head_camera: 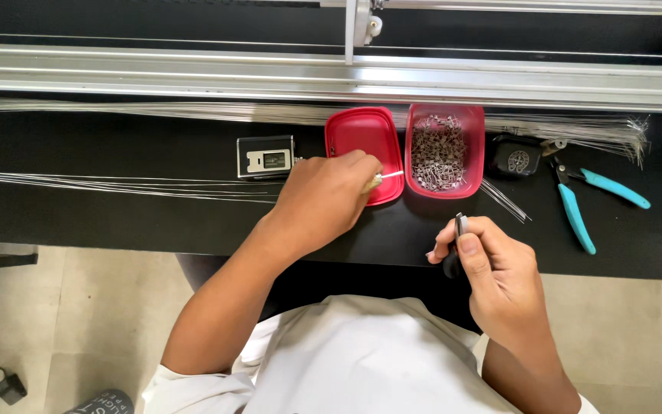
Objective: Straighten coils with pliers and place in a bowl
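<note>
My left hand [323, 195] rests on the black bench, fingers closed around a thin wire with a small metal piece at its tip [381, 178], which pokes out over the red lid [362, 146]. My right hand [492, 268] is closer to me, pinching a small dark tool with a metal tip [457, 238] held upright. Just beyond both hands stands a red box [446, 115] filled with several small metal parts.
A small black-and-silver device [266, 157] lies left of the lid. Thin wire bundles [116, 184] run across the bench. A black pouch [516, 159] and teal-handled cutters [576, 211] lie to the right. An aluminium rail [193, 73] spans the back.
</note>
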